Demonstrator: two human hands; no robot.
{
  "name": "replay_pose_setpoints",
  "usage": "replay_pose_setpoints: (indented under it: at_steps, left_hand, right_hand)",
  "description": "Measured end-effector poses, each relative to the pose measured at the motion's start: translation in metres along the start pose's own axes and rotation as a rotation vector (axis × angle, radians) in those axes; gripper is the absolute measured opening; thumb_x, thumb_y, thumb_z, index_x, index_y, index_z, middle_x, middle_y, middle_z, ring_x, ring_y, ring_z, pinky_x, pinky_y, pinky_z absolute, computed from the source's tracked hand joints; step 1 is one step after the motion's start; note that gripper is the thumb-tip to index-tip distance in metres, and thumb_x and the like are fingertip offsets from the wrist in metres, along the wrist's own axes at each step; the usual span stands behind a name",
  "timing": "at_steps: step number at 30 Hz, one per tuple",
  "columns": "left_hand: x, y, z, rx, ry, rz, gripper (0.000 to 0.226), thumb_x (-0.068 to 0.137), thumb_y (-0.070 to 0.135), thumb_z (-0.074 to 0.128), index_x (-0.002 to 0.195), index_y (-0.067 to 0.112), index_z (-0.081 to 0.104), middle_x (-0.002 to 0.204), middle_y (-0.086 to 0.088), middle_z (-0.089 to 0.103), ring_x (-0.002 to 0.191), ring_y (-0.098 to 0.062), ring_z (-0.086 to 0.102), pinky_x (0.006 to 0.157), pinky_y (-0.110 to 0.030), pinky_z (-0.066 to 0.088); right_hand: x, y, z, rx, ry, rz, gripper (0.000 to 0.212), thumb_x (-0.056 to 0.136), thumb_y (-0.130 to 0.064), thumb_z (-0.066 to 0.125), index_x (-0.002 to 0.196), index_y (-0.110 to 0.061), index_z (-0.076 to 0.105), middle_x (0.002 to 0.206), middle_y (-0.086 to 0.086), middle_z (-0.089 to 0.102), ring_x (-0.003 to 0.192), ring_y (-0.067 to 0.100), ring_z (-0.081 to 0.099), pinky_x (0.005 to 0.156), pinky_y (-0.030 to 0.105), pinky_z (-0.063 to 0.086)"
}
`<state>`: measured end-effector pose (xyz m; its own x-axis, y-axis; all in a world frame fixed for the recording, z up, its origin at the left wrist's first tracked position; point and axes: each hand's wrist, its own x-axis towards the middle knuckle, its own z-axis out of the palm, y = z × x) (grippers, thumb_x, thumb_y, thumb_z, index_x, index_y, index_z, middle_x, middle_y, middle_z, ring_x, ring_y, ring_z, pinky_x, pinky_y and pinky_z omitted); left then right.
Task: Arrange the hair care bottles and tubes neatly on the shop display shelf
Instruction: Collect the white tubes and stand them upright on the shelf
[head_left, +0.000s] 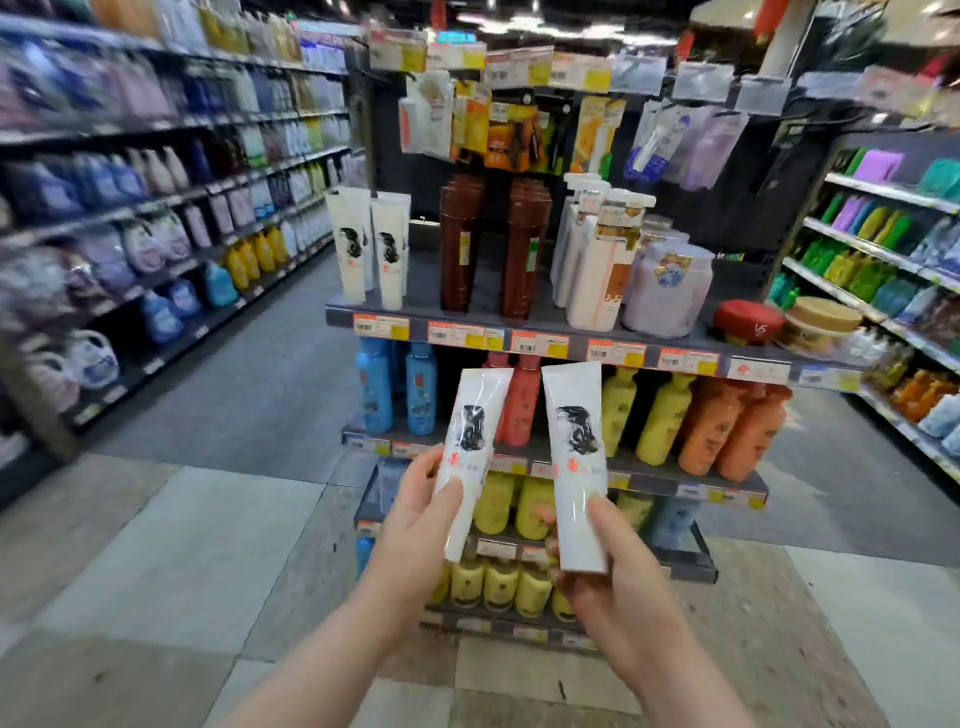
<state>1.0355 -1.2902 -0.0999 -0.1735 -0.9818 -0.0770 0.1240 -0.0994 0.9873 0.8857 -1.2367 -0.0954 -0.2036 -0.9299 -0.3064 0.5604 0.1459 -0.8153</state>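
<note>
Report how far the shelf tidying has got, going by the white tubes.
Done: two shelved tubes stand upright at the left end of the top shelf, beside brown bottles. In hand: the left hand grips one white tube, the right hand a second tube, both off the shelf. Left: standing these two with their matching pair, probably.

"VS" in white marks the round red jar lid (748, 322), up-right of the right hand's (618, 566) white plastic tube (576, 457); other print blurs.

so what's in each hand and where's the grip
Left hand grips the left white tube near its lower end; right hand grips the right white tube likewise.
</note>
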Motion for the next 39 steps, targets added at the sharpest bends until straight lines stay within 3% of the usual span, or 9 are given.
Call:
replay_pose_setpoints:
  at_steps: [5, 8, 14, 19, 23, 27, 31, 34, 39]
  left_hand:
    - [-0.010, 0.020, -0.047, -0.078, 0.052, 0.079, 0.041, 0.093, 0.011, 0.048, 0.130, 0.029, 0.041, 0.112, 0.017, 0.061, 0.095, -0.003, 0.062, 0.069, -0.019, 0.051]
    - [-0.008, 0.027, -0.079, -0.112, 0.052, 0.082, 0.042, 0.092, 0.010, 0.050, 0.129, 0.027, 0.044, 0.115, 0.012, 0.064, 0.101, -0.010, 0.063, 0.075, -0.023, 0.051]
    - [0.016, 0.052, -0.188, -0.141, 0.119, 0.111, 0.031, 0.091, 0.006, 0.050, 0.109, 0.031, 0.054, 0.114, 0.009, 0.066, 0.110, -0.020, 0.061, 0.099, -0.045, 0.045]
    - [0.042, 0.079, -0.306, -0.133, 0.185, 0.163, 0.038, 0.090, 0.002, 0.049, 0.122, 0.022, 0.051, 0.116, 0.007, 0.066, 0.102, -0.013, 0.063, 0.090, -0.035, 0.048]
    - [0.065, 0.091, -0.371, -0.122, 0.184, 0.202, 0.036, 0.090, 0.000, 0.048, 0.119, 0.022, 0.051, 0.110, 0.009, 0.068, 0.085, -0.002, 0.067, 0.064, -0.016, 0.051]
    - [0.100, 0.100, -0.397, -0.172, 0.170, 0.197, 0.037, 0.089, -0.005, 0.046, 0.105, 0.027, 0.056, 0.095, 0.010, 0.073, 0.079, -0.006, 0.069, 0.063, -0.023, 0.054]
    - [0.145, 0.101, -0.400, -0.204, 0.146, 0.176, 0.038, 0.088, -0.006, 0.048, 0.105, 0.027, 0.054, 0.085, 0.008, 0.075, 0.074, -0.011, 0.071, 0.070, -0.035, 0.050]
    - [0.179, 0.107, -0.400, -0.195, 0.118, 0.170, 0.038, 0.087, -0.006, 0.050, 0.108, 0.025, 0.054, 0.088, 0.001, 0.075, 0.082, -0.023, 0.068, 0.076, -0.041, 0.049]
    - [0.254, 0.139, -0.394, -0.101, 0.076, 0.228, 0.040, 0.081, -0.008, 0.061, 0.104, 0.024, 0.052, 0.080, 0.002, 0.075, 0.066, -0.014, 0.068, 0.050, -0.017, 0.050]
  right_hand:
    - [-0.015, 0.004, 0.041, -0.139, -0.112, -0.041, 0.019, 0.093, -0.021, 0.049, 0.108, -0.015, 0.060, 0.083, 0.005, 0.062, 0.070, 0.018, 0.056, 0.054, 0.026, 0.044]
    - [-0.013, 0.009, 0.067, -0.222, -0.171, -0.082, 0.021, 0.093, -0.018, 0.050, 0.111, -0.015, 0.059, 0.084, 0.006, 0.066, 0.069, 0.017, 0.062, 0.046, 0.020, 0.045]
    - [0.021, 0.049, 0.165, -0.269, -0.242, -0.150, 0.028, 0.091, -0.004, 0.051, 0.113, -0.021, 0.057, 0.096, 0.001, 0.072, 0.083, 0.016, 0.069, 0.063, 0.027, 0.055]
    - [0.057, 0.095, 0.272, -0.199, -0.316, -0.195, 0.037, 0.078, 0.003, 0.064, 0.110, -0.015, 0.057, 0.097, 0.005, 0.072, 0.084, 0.016, 0.069, 0.061, 0.022, 0.055]
    - [0.079, 0.118, 0.333, -0.153, -0.323, -0.197, 0.053, 0.060, 0.002, 0.072, 0.109, -0.012, 0.056, 0.094, 0.007, 0.073, 0.077, 0.017, 0.069, 0.058, 0.024, 0.055]
    - [0.103, 0.119, 0.368, -0.217, -0.261, -0.215, 0.029, 0.081, -0.008, 0.065, 0.109, -0.015, 0.057, 0.102, 0.007, 0.073, 0.096, 0.027, 0.067, 0.060, 0.023, 0.053]
    - [0.135, 0.106, 0.394, -0.277, -0.246, -0.267, 0.037, 0.070, -0.033, 0.073, 0.102, -0.017, 0.062, 0.095, 0.003, 0.069, 0.101, 0.031, 0.065, 0.059, 0.024, 0.052]
    - [0.169, 0.088, 0.406, -0.305, -0.262, -0.346, 0.035, 0.071, -0.020, 0.078, 0.100, -0.020, 0.059, 0.083, -0.006, 0.071, 0.089, 0.021, 0.068, 0.058, 0.023, 0.052]
    - [0.242, 0.026, 0.428, -0.370, -0.289, -0.520, 0.035, 0.069, -0.005, 0.074, 0.099, -0.017, 0.058, 0.089, 0.000, 0.071, 0.095, 0.025, 0.066, 0.074, 0.031, 0.056]
